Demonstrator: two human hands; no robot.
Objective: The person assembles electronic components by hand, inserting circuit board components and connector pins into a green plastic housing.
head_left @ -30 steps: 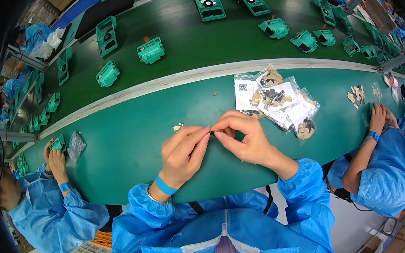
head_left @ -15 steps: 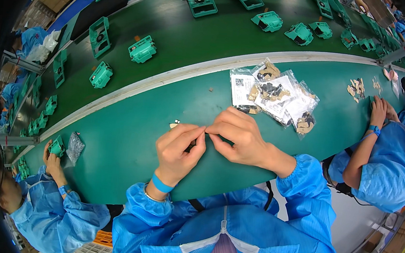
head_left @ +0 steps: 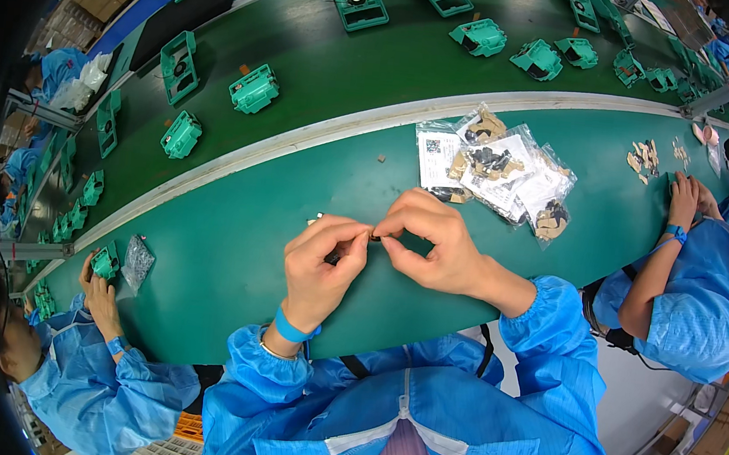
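Note:
My left hand point(head_left: 324, 254) and my right hand point(head_left: 426, 240) meet fingertip to fingertip above the green bench point(head_left: 230, 258). Between their pinched tips is a tiny dark piece point(head_left: 374, 237), too small to name. Both hands are closed on it. Just beyond the left fingers lies a small white-and-black bit point(head_left: 314, 218), partly hidden by them. Clear plastic bags point(head_left: 497, 174) holding tan and dark parts and printed papers lie in a heap past my right hand. A small brown chip point(head_left: 381, 158) rests alone on the bench.
Behind a pale rail point(head_left: 302, 145), a dark green conveyor carries several green housings point(head_left: 255, 88). A co-worker at left holds a green housing point(head_left: 106, 261) beside a bag of small parts point(head_left: 137, 263). Another person sits at right, near loose tan pieces point(head_left: 643, 158).
My fingers have shifted slightly, and a little of the dark piece now shows between them. The nearer green housings on the conveyor have moved slightly left.

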